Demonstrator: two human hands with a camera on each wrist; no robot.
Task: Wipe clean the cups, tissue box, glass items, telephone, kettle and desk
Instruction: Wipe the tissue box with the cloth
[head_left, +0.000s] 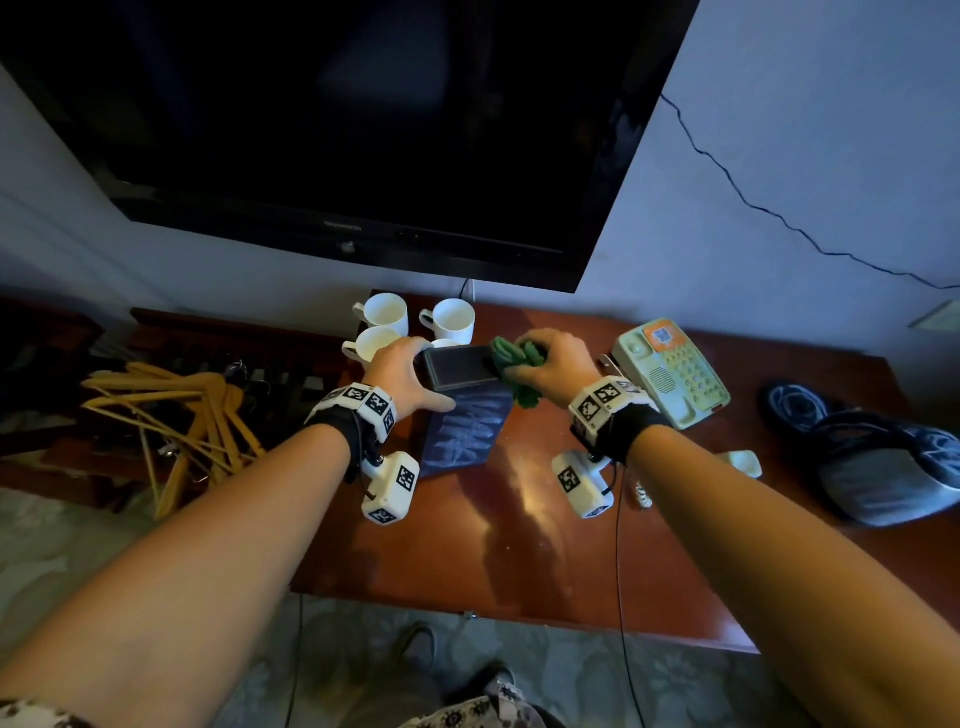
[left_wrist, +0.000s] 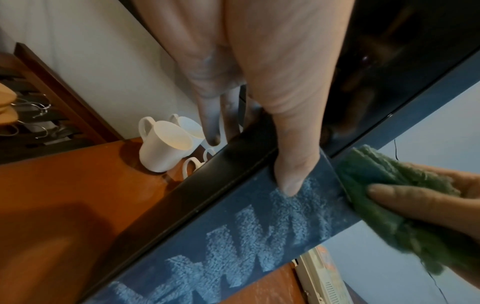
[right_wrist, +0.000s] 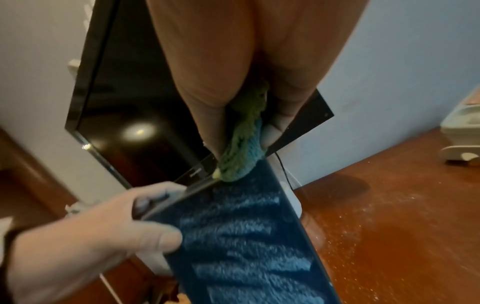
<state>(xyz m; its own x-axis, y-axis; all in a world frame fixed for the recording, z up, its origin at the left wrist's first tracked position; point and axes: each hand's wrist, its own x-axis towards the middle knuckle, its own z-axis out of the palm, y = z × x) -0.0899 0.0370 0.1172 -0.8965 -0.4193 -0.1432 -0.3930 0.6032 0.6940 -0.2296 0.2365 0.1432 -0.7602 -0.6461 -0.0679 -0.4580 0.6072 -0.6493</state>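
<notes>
Glossy red-brown wooden desk; dark rectangular tissue box stands upright mid-desk, dusty streaked face. Left hand grips its left top edge; right hand clutches fuzzy green cloth against right top corner.

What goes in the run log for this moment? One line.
step: wiping tissue box | left hand: grips box top | right hand: presses green cloth on box's upper right edge | box: standing on desk

black tv on wall; wooden hangers piled left; dark bag right; patterned carpet.
</notes>
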